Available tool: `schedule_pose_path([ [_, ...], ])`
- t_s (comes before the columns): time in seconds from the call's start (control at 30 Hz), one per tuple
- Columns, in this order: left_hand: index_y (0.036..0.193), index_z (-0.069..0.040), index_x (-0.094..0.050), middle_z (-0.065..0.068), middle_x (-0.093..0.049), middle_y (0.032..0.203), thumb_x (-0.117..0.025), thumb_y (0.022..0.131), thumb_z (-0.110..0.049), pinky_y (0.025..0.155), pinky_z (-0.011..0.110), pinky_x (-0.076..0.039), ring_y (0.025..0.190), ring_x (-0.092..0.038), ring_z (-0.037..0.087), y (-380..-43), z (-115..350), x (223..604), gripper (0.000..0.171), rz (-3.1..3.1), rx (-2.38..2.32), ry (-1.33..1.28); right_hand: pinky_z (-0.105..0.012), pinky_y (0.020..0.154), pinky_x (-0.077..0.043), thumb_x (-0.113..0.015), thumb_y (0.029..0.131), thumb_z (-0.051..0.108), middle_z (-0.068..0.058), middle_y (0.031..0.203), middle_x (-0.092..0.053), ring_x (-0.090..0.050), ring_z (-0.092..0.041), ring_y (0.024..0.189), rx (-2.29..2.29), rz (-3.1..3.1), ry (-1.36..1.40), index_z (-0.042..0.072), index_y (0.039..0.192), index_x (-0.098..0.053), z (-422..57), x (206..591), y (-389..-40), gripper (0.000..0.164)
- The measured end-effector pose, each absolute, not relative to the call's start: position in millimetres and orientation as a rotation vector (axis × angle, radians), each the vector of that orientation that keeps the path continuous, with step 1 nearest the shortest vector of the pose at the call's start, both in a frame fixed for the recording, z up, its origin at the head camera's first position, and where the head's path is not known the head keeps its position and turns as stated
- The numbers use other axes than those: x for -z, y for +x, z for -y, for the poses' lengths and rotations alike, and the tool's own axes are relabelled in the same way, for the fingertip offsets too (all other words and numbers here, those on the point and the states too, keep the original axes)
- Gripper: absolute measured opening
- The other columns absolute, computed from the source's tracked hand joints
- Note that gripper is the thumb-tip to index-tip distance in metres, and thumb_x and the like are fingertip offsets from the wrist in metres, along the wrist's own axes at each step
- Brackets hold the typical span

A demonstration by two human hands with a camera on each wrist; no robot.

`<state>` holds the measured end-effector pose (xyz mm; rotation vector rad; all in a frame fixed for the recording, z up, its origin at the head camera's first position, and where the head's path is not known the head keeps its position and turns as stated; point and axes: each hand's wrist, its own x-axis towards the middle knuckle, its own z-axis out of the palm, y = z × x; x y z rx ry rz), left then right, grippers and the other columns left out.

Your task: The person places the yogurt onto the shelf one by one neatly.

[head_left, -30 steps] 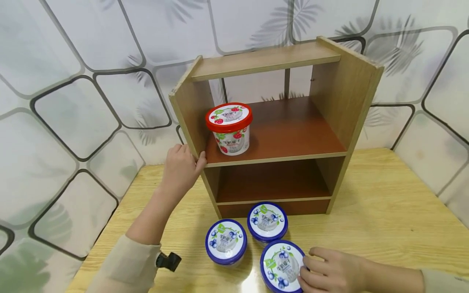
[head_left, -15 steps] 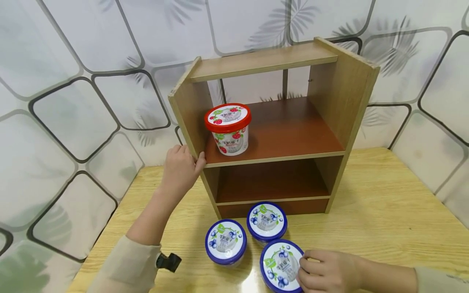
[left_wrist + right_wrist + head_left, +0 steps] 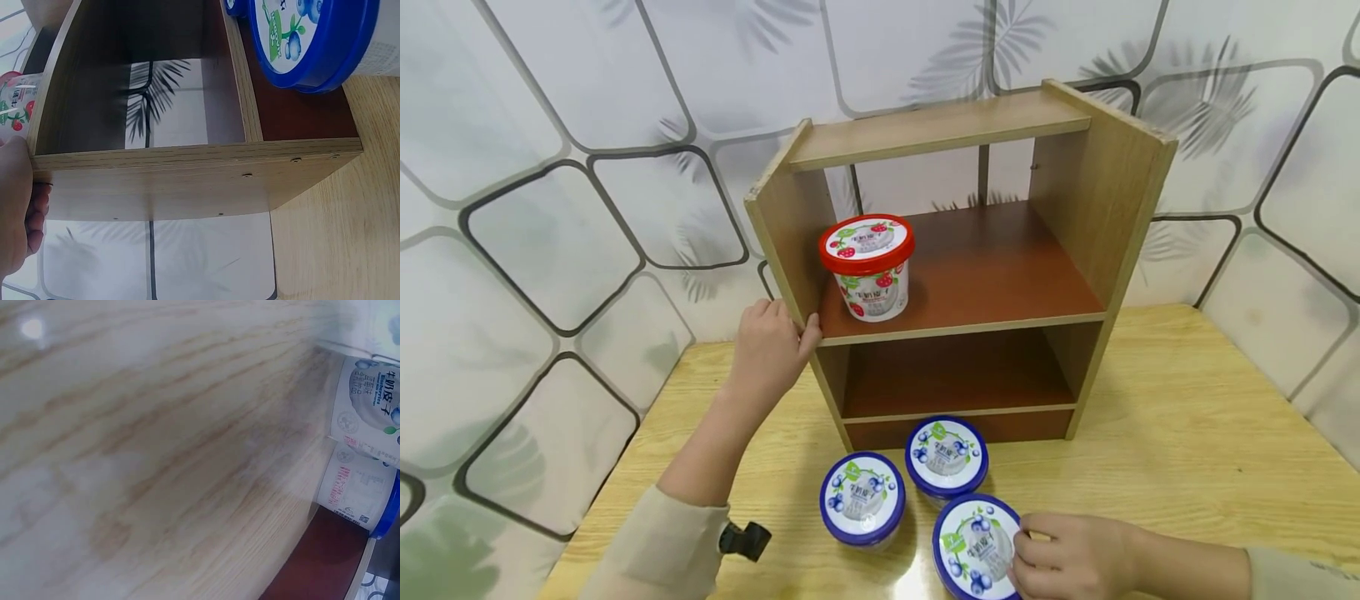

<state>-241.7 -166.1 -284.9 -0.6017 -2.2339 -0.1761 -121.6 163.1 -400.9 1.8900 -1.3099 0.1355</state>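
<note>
My left hand grips the front edge of the left side panel of a wooden shelf unit, thumb at the middle board. Just right of that thumb, a strawberry tub with a red lid stands upright on the middle board. At the bottom of the head view, the curled fingers of my right hand hold the right rim of a blue-lidded blueberry tub; the thumb is hidden. Two more blueberry tubs stand nearby, a left tub and a back tub. The right wrist view does not show the hand.
The shelf's lower compartment lies behind the blueberry tubs. All of this stands on a light wood table. A patterned wall covering rises behind and at both sides.
The head view shifts very slightly. Both hands and all the tubs keep their places.
</note>
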Motion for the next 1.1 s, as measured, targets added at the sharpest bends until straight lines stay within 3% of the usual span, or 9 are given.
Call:
schedule_pose_path([
  [0.43, 0.070, 0.001, -0.053, 0.015, -0.054, 0.061, -0.057, 0.088, -0.020, 0.060, 0.042, -0.041, 0.062, -0.050, 0.033, -242.4, 167.1, 286.9, 0.028, 2.237, 0.184, -0.609, -0.029, 0.071, -0.050, -0.037, 0.095, 0.008, 0.002, 0.087, -0.062, -0.059, -0.012, 0.079, 0.009, 1.390, 1.893, 0.012, 0.090, -0.064, -173.8, 413.3, -121.7, 0.028],
  [1.1, 0.067, 0.000, -0.050, 0.013, -0.051, 0.058, -0.057, 0.087, -0.020, 0.058, 0.041, -0.039, 0.061, -0.048, 0.032, -242.6, 166.1, 285.9, 0.030, 2.219, 0.191, -0.612, -0.029, 0.072, -0.052, -0.036, 0.094, 0.005, 0.003, 0.085, -0.062, -0.059, -0.012, 0.079, 0.088, 1.375, 1.839, 0.012, 0.090, -0.063, -182.2, 396.7, -116.2, 0.028],
])
